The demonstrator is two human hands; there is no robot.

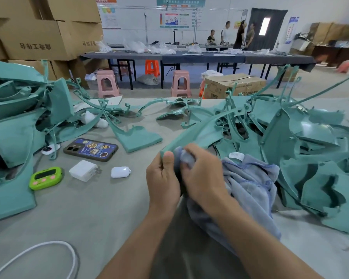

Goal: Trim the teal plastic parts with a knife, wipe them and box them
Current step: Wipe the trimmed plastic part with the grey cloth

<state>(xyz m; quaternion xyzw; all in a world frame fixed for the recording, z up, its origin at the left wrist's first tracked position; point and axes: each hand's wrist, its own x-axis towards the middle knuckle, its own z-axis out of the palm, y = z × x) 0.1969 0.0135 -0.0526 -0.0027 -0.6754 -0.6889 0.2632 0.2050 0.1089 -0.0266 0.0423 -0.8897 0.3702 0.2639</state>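
Now, L hand (162, 178) pinches teal part (193, 135) end, R hand (203, 174) grips cloth (250, 178) alongside

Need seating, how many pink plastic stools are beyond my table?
2: one pink plastic stool beside the stacked cardboard boxes, the other left of the brown carton. More may be hidden.

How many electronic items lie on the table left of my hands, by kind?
Phone: 1
White charger: 1
White earbud case: 1
Green timer: 1
Small white device: 1
White cable: 1
Total: 6
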